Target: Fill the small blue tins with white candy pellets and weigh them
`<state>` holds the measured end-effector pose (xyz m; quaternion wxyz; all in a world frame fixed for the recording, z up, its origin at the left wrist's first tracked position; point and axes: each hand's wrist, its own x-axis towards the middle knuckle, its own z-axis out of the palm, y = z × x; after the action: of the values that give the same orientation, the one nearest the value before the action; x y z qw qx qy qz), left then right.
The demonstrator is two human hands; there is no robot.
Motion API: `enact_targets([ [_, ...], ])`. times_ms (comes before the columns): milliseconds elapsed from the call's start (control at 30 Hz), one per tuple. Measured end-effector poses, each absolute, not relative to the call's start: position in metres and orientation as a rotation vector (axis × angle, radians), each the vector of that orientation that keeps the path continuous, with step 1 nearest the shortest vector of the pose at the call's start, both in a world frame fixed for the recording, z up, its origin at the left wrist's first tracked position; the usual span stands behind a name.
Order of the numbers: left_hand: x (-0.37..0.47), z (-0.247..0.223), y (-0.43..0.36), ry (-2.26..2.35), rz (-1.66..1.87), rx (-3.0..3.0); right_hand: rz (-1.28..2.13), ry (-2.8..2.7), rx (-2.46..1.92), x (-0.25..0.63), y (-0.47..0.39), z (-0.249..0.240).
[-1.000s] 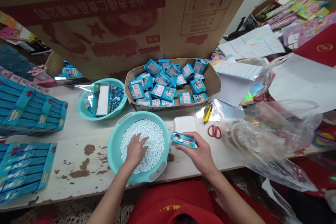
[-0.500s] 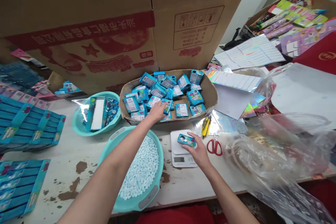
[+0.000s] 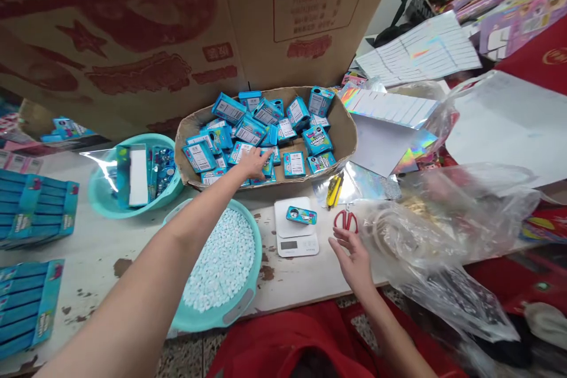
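Observation:
In the shallow cardboard tray (image 3: 349, 153) lie many small blue printed candy boxes (image 3: 318, 139). My left hand (image 3: 253, 163) reaches into its front part, fingers apart, over a blue box (image 3: 268, 170) that it seems to touch; its fingertips partly cover that box. A single candy box (image 3: 301, 215) rests on the white digital scale (image 3: 297, 246). To the right of the scale hovers my right hand (image 3: 357, 260), empty, with its fingers spread near the red-handled scissors (image 3: 345, 221). Below my left forearm stands a turquoise basin (image 3: 243, 305) of small pale candies (image 3: 221, 260).
A second turquoise basin (image 3: 100, 204) holds packaging and small blue pieces. Blue display boxes (image 3: 39, 207) are stacked at the left. A yellow cutter (image 3: 334, 191) lies beside the scale. Clear plastic bags (image 3: 420, 236) crowd the right, and a large carton (image 3: 248, 29) stands behind the tray.
My right hand has let go of the candy box on the scale and moved right. The left hand stays at the tray, its fingers now more stretched out. The view has shifted.

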<state>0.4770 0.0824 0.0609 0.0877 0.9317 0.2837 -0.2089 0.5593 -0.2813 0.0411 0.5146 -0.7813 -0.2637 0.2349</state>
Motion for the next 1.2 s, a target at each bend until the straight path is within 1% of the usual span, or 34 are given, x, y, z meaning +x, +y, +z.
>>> enact_targets([
  [67, 0.469, 0.066, 0.078, 0.867, -0.64, 2.726, 0.588, -0.649, -1.867, 0.558, -0.274, 0.039],
  [133, 0.457, 0.076, 0.07, 0.891, -0.47, 2.696, 0.595, -0.669, -1.852, 0.557, -0.267, 0.037],
  [167, 0.449, 0.083, 0.062, 0.878, -0.296, 2.688, 0.594, -0.674, -1.845, 0.557, -0.265, 0.036],
  [233, 0.425, 0.097, 0.041, 0.814, 0.168, 2.632, 0.594, -0.672, -1.838, 0.557, -0.262, 0.033],
  [300, 0.396, 0.109, 0.011, 0.82, 0.614, 2.466, 0.596, -0.675, -1.846, 0.558, -0.26, 0.029],
  [367, 0.365, 0.112, -0.021, 0.99, 0.878, 2.212, 0.606, -0.712, -1.858, 0.559, -0.257, 0.024],
  [400, 0.351, 0.109, -0.036, 1.097, 0.916, 2.072, 0.618, -0.742, -1.861, 0.559, -0.254, 0.022],
  [467, 0.331, 0.097, -0.061, 1.266, 0.887, 1.785, 0.658, -0.806, -1.862, 0.559, -0.246, 0.018],
  [600, 0.319, 0.067, -0.089, 1.338, 0.8, 1.304, 0.73, -0.845, -1.865, 0.557, -0.226, 0.008],
  [800, 0.329, 0.054, -0.101, 1.323, 0.739, 1.18, 0.747, -0.775, -1.857, 0.557, -0.214, 0.003],
  [967, 0.33, 0.06, -0.108, 1.263, 0.718, 1.046, 0.655, -0.898, -1.869, 0.548, -0.209, 0.029],
  [1200, 0.336, 0.091, -0.117, 1.121, 0.838, 0.663, 0.592, -1.134, -1.781, 0.507, -0.192, 0.084],
])
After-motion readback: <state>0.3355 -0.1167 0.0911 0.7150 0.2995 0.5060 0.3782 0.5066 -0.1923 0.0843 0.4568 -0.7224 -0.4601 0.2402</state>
